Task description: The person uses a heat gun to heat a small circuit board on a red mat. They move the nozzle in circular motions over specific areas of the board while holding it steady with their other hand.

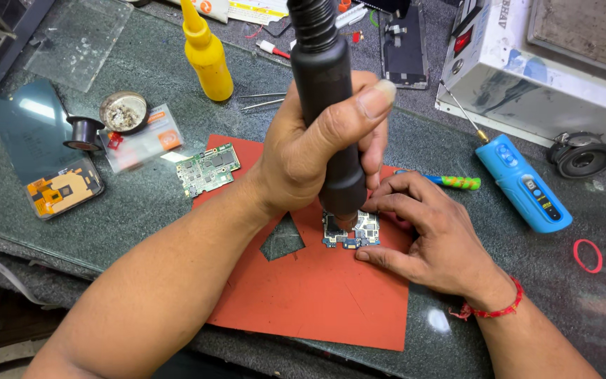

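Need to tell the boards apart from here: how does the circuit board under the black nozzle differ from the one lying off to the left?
The board under the nozzle is smaller, bluish, pinned by the right hand, with the black hot-air handle in the left hand over it. The left board is larger, green, untouched. Both lie flat on the red mat.

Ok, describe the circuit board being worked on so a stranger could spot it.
Find the red mat on the dark bench. Near its middle, a small circuit board lies under the black tool, steadied by the right hand. The green board at the mat's corner lies untouched.
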